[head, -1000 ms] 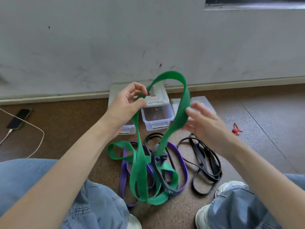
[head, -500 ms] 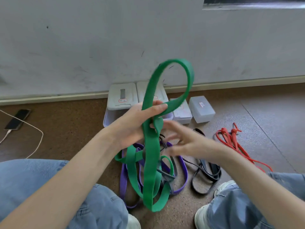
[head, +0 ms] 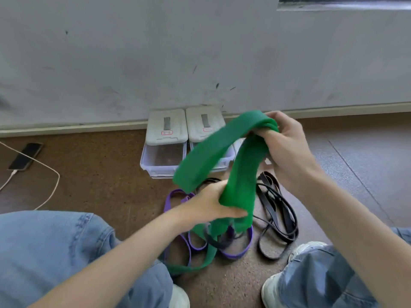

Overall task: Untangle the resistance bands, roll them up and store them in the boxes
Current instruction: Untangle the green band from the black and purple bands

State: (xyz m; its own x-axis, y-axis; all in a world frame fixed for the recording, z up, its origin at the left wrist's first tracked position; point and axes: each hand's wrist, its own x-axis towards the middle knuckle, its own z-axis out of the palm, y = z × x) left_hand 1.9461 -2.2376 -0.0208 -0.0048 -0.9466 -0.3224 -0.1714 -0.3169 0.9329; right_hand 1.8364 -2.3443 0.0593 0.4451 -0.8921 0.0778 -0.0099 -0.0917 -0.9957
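Grey, scuffed wall [head: 133, 58] was seen behind everything, met by brown speckled floor [head: 100, 174] on which the person's denim-clad legs [head: 55, 252] were spread to either side. Between the knees the green band [head: 240, 174] was held up in an arch above the floor. Its upper bend was gripped by the right hand [head: 287, 147], the fingers being curled round the bunched fabric. Its lower part was clasped by the left hand [head: 211, 207], thumb and fingers being closed round it, and its tail was left trailing on the floor. Beneath the hands a purple band [head: 195, 243] was seen lying tangled with the green tail, and a black band [head: 275, 216] was coiled just to the right. Two clear boxes [head: 164, 158] with white lids slid back were set side by side against the wall. Well apart to the left, a phone [head: 25, 156] was lying with a white cable [head: 44, 192] plugged in.
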